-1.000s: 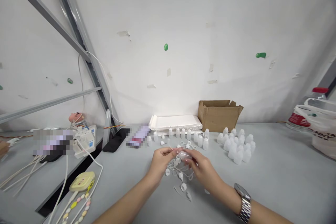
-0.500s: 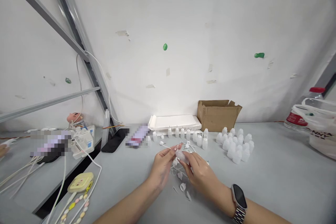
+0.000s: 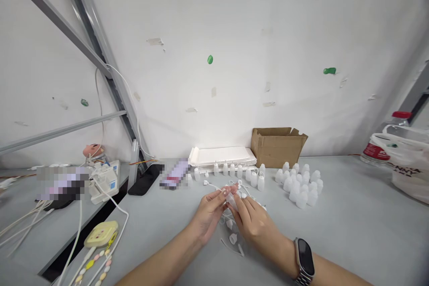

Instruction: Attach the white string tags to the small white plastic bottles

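A small translucent white plastic bottle is held between both hands at the middle of the table. My left hand pinches its upper end with thumb and fingers. Around its other end, the fingers of my right hand are closed. The fingers cover much of the bottle. Loose white caps and thin white tubes lie under and in front of the hands. Behind them stands a row of small white bottles with nozzles. Capless-looking white bottles are grouped to the right.
A cardboard box and a stack of white trays or packets stand against the wall. Phones lie left, beside a power strip, cables and a yellow case. A plastic bag and a red-capped bottle sit far right.
My right hand has shifted slightly and its fingers have closed further over the bottle, which has turned a little. A person's hand at the far left edge has left the view.
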`<state>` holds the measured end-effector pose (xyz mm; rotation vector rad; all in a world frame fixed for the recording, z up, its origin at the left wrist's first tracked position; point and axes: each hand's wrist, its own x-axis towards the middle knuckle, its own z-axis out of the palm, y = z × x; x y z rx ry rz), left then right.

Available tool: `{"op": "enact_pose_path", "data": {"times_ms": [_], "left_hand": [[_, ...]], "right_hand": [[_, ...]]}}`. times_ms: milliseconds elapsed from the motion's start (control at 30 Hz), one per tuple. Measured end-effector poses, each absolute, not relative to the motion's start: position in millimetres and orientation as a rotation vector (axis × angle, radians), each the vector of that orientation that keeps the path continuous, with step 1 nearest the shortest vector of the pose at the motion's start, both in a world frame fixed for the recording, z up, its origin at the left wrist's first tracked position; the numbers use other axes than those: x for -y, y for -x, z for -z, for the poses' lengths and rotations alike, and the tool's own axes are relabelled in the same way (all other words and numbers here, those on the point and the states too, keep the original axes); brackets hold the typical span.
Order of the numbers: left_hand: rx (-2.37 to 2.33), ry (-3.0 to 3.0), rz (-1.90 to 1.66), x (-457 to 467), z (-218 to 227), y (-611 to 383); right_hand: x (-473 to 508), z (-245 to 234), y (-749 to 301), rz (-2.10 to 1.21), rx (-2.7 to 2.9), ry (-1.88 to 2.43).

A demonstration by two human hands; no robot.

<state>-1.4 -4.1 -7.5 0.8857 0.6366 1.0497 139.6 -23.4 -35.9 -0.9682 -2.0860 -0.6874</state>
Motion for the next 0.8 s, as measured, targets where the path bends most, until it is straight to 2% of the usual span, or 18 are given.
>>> {"op": "enact_pose_path", "data": {"times_ms": [167,267,333,433,500,567,667,800], "left_hand": [[-0.648,-0.904,-1.033,6.9,5.7,1.1],[-0.671,-0.942,-1.017,6.5,5.0,2.3],[-0.672,-0.940,-0.995,5.1,5.6,3.4],[-0.638,-0.886,-0.973,2.5,7.6,4.7],[-0.625,-0.866,-0.974,1.8,8.2,5.0],[-0.630,-0.886,-0.972,2.2,7.5,4.8],[-0.681,-0.904,-0.983,3.0,5.4,3.8],[-0.741,-0.898,-1.117,-0.2,4.5,4.0]], "right_hand": [[23.1,40.4,-137.8,0.597,2.067,0.963],[24.9,36.5,-135.1,0.321,2.010,0.991],[26.2,29.2,-134.1,-0.097,1.962,1.064],[25.8,15.3,-135.2,-0.935,1.738,1.110],[23.7,8.6,-137.0,-1.419,1.526,0.973],[20.8,6.4,-138.5,-1.734,1.342,0.800],[16.0,9.7,-138.8,-1.878,1.240,0.728],[10.8,14.2,-137.8,-1.526,1.337,0.959]]}}
